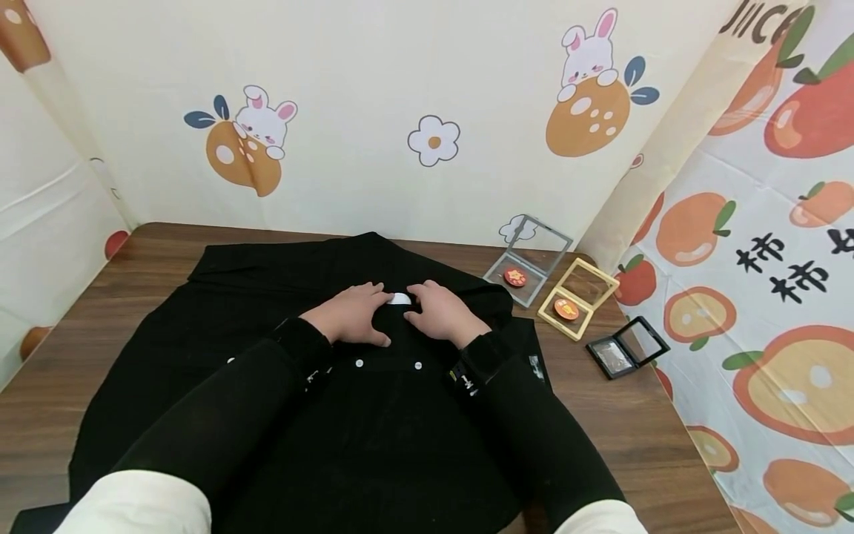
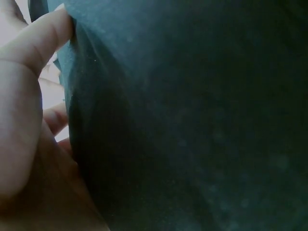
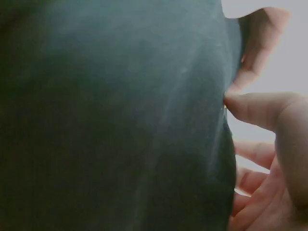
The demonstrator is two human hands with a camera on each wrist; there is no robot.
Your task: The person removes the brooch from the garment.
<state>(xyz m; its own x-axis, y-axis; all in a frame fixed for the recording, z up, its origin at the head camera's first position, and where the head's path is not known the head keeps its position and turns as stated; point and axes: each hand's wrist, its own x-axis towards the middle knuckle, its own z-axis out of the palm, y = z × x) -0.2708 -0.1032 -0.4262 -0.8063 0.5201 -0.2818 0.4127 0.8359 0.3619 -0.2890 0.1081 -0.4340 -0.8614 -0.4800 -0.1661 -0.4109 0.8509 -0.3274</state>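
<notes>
A black shirt (image 1: 380, 437) with small white buttons (image 1: 359, 363) is spread over the table. At its upper middle, a white patch (image 1: 399, 299) shows between the two hands. My left hand (image 1: 353, 311) pinches the shirt's edge just left of that patch; in the left wrist view its thumb (image 2: 48, 33) presses the cloth with fingers behind. On the other side of the patch, my right hand (image 1: 443, 315) grips the same edge. The right wrist view shows its thumb (image 3: 255, 108) against the fabric and fingers partly hidden behind it. Dark cloth fills most of both wrist views.
Right of the shirt stand three open compact cases: a grey one (image 1: 527, 288), a yellow one (image 1: 584, 302) and a black one (image 1: 622, 348). They sit on a brown wooden table (image 1: 640, 437). Printed curtains (image 1: 360, 96) hang behind and at both sides.
</notes>
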